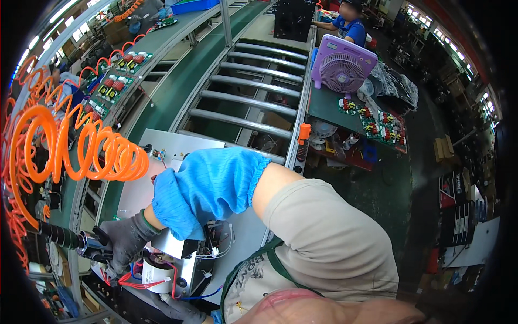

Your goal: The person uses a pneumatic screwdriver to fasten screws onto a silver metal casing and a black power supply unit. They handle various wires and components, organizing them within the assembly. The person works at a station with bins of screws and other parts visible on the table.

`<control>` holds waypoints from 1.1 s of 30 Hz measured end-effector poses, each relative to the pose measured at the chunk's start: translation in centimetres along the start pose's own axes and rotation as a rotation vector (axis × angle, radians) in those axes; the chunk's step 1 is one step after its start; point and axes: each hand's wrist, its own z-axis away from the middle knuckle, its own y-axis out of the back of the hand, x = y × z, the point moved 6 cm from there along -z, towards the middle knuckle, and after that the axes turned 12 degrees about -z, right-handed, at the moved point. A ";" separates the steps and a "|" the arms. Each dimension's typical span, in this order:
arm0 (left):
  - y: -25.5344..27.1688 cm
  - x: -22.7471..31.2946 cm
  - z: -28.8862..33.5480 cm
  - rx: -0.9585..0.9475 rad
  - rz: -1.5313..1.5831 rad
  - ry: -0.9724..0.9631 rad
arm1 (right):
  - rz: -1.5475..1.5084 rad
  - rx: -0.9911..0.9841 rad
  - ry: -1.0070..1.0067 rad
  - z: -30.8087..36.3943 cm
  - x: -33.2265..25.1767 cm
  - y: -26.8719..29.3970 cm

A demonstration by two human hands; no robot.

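Observation:
My right hand, in a dark grey glove with a blue sleeve cover above it, is closed around a pneumatic screwdriver on an orange coiled air hose. Below the hand is a white cylindrical part with red wires beside it, set in a metal unit. At the bottom edge my left hand, also gloved, lies against the near side of that white part, its visible fingers stretched out. The tool's tip is hidden.
A flat grey metal panel lies beyond my arm, before a roller conveyor. Circuit boards stand on the left line and the right bench. A purple fan stands there; another person is behind it.

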 end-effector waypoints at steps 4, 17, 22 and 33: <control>0.8 -1.0 0.4 0.001 0.011 0.010 | -0.048 -0.020 -0.003 1.0 -2.1 -1.1; 1.1 1.9 0.6 -0.006 -0.098 -0.067 | 0.061 -0.010 -0.003 -0.4 0.5 0.3; 1.5 1.6 0.6 -0.022 -0.116 -0.085 | 0.031 0.012 -0.025 -0.1 0.2 0.1; 1.1 1.8 0.5 -0.014 -0.125 -0.098 | 0.008 -0.001 -0.041 -0.3 0.2 0.3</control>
